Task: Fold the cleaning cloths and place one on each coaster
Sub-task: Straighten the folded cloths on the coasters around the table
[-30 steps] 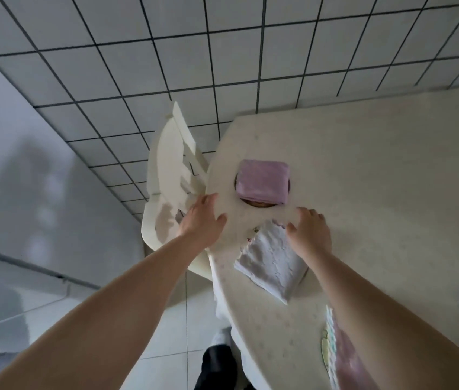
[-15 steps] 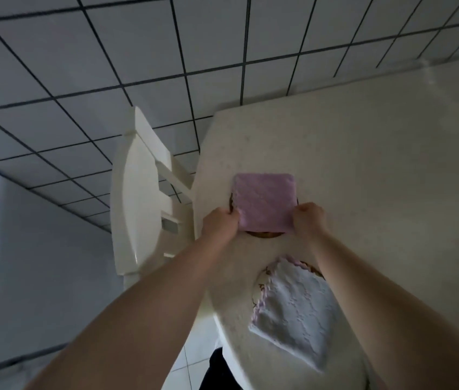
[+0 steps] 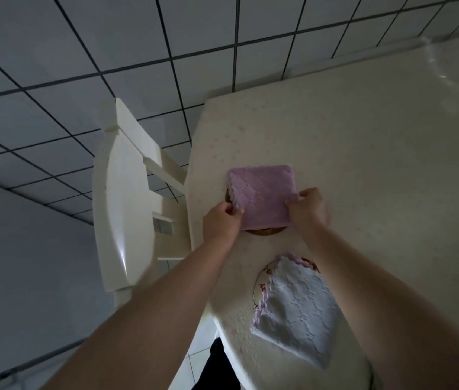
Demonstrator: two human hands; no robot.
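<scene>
Both hands, the left hand (image 3: 220,220) and right hand (image 3: 308,208), pinch the near corners of the folded pink cloth (image 3: 262,197) on its coaster (image 3: 262,231); judged next: square it, release.

Pink quilted cloth (image 3: 262,197); white cloth (image 3: 295,311) with lilac scalloped edge; cream speckled table (image 3: 363,153); white chair (image 3: 126,209); grey floor tiles (image 3: 81,52), dark grout.
</scene>
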